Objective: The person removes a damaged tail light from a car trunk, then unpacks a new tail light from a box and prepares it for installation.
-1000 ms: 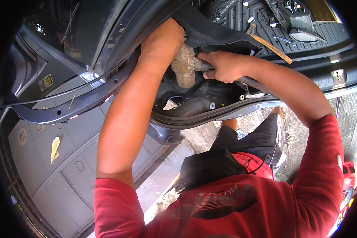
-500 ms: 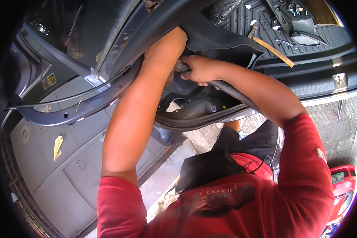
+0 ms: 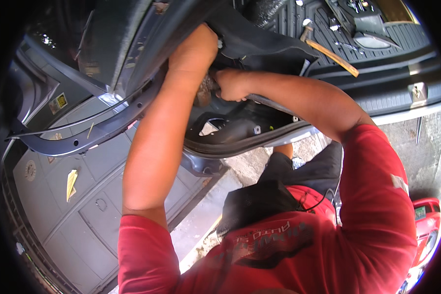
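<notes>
My left hand [image 3: 197,43] reaches in behind a dark trim panel [image 3: 264,44] at the car's rear opening. Its fingers are hidden there. Close to its wrist, my right hand [image 3: 233,84] is closed inside the body cavity [image 3: 230,115]. What it grips is mostly covered by the hand. A brownish, worn-looking piece [image 3: 204,92] shows between the left forearm and the right fist; I cannot tell its kind. Below the right hand runs the black rubber door seal [image 3: 259,147] along the opening's edge.
A wooden-handled hammer [image 3: 334,58] lies on the ribbed black cargo mat [image 3: 318,41]. Grey plastic pieces [image 3: 372,36] and small tools are beyond it. A grey panelled surface [image 3: 78,230] with a yellow scrap [image 3: 71,185] is at left. A red car [image 3: 427,223] stands at far right.
My view has shifted slightly, so both arms sit a little higher and further left. The right hand has turned, its fingers now more tucked under, and more of the brownish piece shows.
</notes>
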Demonstrator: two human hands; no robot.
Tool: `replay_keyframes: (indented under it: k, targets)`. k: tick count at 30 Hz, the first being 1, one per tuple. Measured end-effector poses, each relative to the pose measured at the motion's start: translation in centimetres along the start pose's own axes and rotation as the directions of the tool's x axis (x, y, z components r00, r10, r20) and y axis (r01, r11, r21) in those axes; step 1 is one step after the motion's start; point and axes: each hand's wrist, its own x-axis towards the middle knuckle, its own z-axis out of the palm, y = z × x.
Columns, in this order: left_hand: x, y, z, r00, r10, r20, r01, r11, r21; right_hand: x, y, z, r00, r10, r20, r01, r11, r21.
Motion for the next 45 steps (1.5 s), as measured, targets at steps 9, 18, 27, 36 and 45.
replay_keyframes:
  k: [9, 18, 27, 36, 45]
  targets:
    - [-0.1, 0.3, -1.1, 0.990, -0.054, 0.133, 0.052, 0.998, 0.022, -8.1, 0.7, -1.8, 0.998, -0.009, -0.056, 0.020, 0.980, 0.199]
    - [0.6, 0.4, -0.8, 0.995, -0.058, 0.075, 0.055, 0.998, 0.035, 0.9, -0.5, 0.6, 1.000, -0.004, 0.025, 0.010, 0.968, -0.250]
    - [0.9, -3.5, 2.4, 0.994, 0.068, -0.086, -0.060, 0.995, 0.085, -7.8, 1.7, -1.3, 0.996, 0.072, -0.049, -0.058, 0.969, 0.239]
    - [0.6, -1.5, 2.3, 0.933, 0.151, -0.328, -0.144, 0.989, 0.045, 0.3, -1.0, 0.9, 0.993, 0.089, 0.083, -0.096, 0.991, 0.088]
    - [0.6, -1.6, 1.5, 0.960, 0.082, -0.267, -0.089, 0.996, -0.013, -2.5, -2.0, -0.7, 0.998, 0.004, -0.062, 0.012, 0.966, 0.257]
